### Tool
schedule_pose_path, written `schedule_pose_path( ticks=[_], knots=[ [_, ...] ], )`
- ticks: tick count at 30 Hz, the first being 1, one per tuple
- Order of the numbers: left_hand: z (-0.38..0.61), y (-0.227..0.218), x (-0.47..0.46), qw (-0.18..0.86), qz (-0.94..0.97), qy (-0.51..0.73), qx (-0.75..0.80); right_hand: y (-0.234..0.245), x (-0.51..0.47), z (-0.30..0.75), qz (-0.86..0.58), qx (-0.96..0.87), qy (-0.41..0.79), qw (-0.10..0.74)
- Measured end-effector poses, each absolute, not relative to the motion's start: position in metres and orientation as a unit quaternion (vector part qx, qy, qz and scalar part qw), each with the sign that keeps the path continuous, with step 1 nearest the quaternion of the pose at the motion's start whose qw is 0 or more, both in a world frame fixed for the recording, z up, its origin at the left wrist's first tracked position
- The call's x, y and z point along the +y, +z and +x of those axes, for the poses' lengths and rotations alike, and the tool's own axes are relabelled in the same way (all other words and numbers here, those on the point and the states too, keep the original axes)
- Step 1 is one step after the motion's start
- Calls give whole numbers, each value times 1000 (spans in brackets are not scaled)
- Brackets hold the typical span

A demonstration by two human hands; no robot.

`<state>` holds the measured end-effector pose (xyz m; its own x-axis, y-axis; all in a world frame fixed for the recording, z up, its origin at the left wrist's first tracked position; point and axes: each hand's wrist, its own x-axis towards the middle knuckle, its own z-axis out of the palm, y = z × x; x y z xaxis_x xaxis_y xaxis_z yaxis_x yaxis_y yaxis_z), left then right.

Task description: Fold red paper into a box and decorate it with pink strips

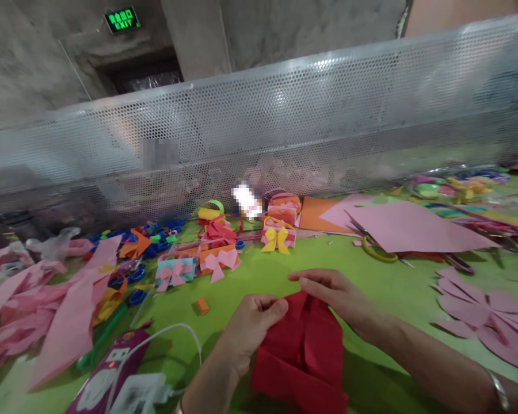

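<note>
A folded sheet of red paper point(300, 356) with creased flaps is held just above the green tabletop, tilted towards me. My left hand point(259, 319) pinches its upper left edge between thumb and fingers. At the top edge, my right hand point(330, 290) has its thumb and fingers closed on the paper's upper corner; the fingertips behind it are partly hidden. Beyond my hands lie small folded paper bags with bows: a pink one with a yellow bow point(277, 237), a blue one with a pink bow point(175, 272) and an orange one with a pink bow point(219, 261).
Pink paper scraps point(73, 310) heap at the left beside a purple power strip point(112, 371) with a white charger point(140, 394). Yellow-handled scissors point(377, 251) rest under pink sheets point(418, 225). A cut pink paper flower point(492, 313) lies right. A perforated metal panel point(285, 115) borders the table's back.
</note>
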<state>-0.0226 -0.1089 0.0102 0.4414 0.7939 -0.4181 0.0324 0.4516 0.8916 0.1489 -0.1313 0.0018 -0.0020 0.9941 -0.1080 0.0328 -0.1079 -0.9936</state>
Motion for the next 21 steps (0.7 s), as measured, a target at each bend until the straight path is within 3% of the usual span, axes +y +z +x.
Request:
schedule_pose_path(
  ticks=[8, 21],
  knots=[
    [-17, 10, -110, 660, 536, 234, 472, -8, -126, 146, -554, -567, 406, 455],
    [-18, 5, -111, 656, 576, 204, 443, -9, -130, 142, -566, -605, 364, 426]
  ],
)
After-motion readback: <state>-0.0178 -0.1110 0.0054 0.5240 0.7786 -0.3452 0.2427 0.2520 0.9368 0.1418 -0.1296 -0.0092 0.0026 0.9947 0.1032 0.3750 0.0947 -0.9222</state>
